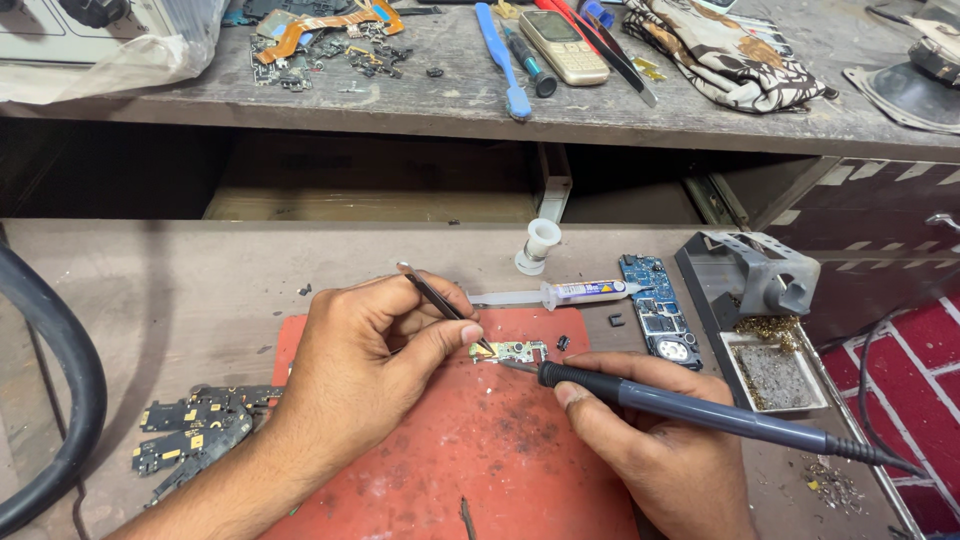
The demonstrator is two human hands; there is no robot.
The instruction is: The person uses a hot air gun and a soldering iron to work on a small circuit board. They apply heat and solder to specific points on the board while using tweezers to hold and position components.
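1. The left hand [365, 365] pinches black tweezers [440, 303] between thumb and fingers, tips on a small circuit board [512, 351].
2. The right hand [650, 450] is closed around a soldering iron [700, 408], its tip touching the board.
3. The board lies near the far edge of a red mat [470, 450].
4. A syringe [575, 293] and a blue circuit board [655, 310] lie past the mat's far right corner.

Syringe label [590, 291]: white band with purple print, wrapped round the tube just beyond my hands.
Phone screen [553, 27]: small dark rectangle on a gold handset, far up on the shelf.
Plastic bag [120, 50]: clear, crumpled, far beyond my left hand.
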